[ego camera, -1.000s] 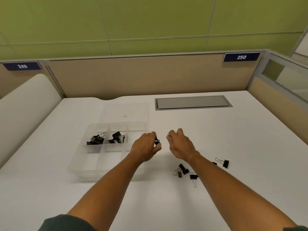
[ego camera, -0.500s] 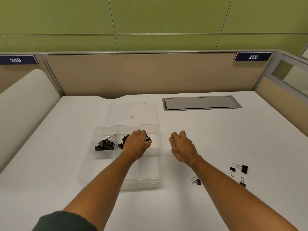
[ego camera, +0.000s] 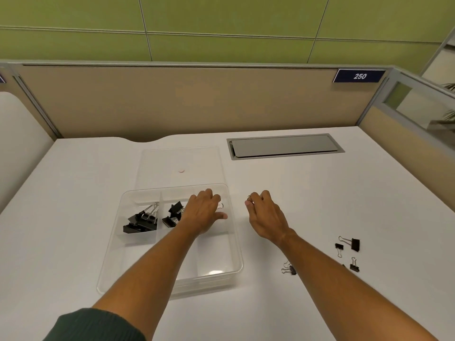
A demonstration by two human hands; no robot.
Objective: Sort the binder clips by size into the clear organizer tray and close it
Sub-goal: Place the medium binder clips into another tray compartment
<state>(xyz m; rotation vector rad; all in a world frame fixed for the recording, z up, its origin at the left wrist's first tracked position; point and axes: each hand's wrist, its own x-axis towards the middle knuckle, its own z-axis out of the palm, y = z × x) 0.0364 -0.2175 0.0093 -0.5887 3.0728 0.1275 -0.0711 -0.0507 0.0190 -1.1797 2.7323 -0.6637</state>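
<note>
Binder clips [ego camera: 140, 221] fill the far-left compartment of the clear organizer tray [ego camera: 118, 242], with a second black cluster [ego camera: 173, 214] in the far-middle one, as our left hand [ego camera: 202, 212] now reaches over the far-right compartment. A second ago that hand hovered beside the tray pinching a small clip; half a second ago it crossed the rim. Now the fingers look loosened and spread low, and a wire loop [ego camera: 221, 206] shows just past the fingertips, so we judge the clip is being let go there, though we cannot tell whether it has fully left the hand. Our right hand [ego camera: 264, 215] waits just right of the tray, fingers curled round another small clip whose wire handle [ego camera: 248, 198] shows at the thumb. The loose lid [ego camera: 179, 166] lies flat behind the tray. At least 4 clips [ego camera: 354, 244] remain scattered on the white desk [ego camera: 320, 193] well off to the right, near our right forearm. We read the sort as past halfway, with the third size only just started and the closing not yet begun.
</note>
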